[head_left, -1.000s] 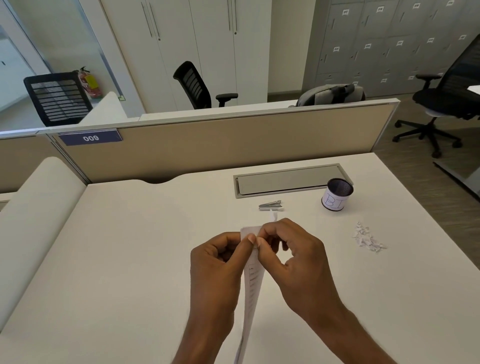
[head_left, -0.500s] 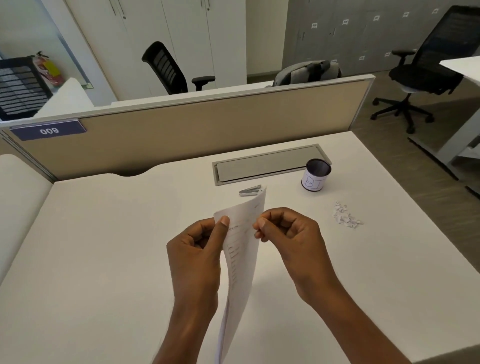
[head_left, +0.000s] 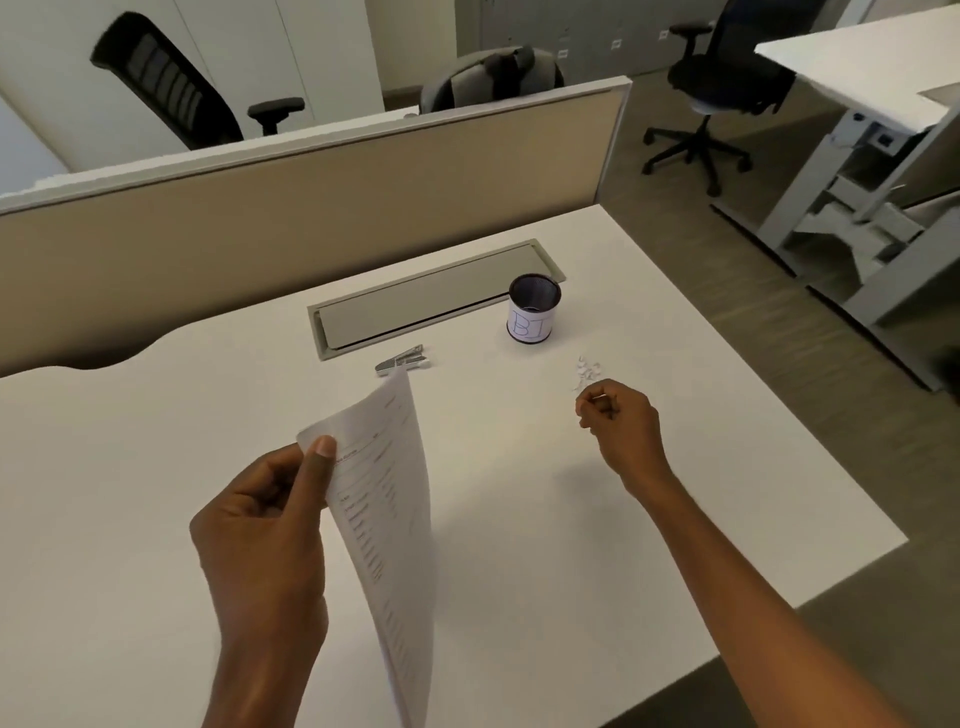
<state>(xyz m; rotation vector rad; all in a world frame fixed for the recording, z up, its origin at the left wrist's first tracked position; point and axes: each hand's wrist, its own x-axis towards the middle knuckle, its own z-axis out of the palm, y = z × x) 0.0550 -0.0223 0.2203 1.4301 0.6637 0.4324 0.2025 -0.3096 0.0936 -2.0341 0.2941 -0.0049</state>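
Note:
My left hand grips a printed paper sheaf by its top left corner, thumb on the front; the pages stand almost edge-on above the white desk. My right hand hovers to the right, apart from the paper, just below a small pile of white bits. Its fingertips are curled together and seem to pinch a tiny pale bit. A small silver stapler-like tool lies on the desk behind the paper's top edge.
A black mesh cup with a white label stands by the grey cable-tray lid. A beige partition closes the desk's far side. The desk's right edge drops to the floor; office chairs and another desk stand beyond.
My right hand has let go of the paper's top corner and moved right to the pile of bits. The left hand alone holds the paper, now turned more open.

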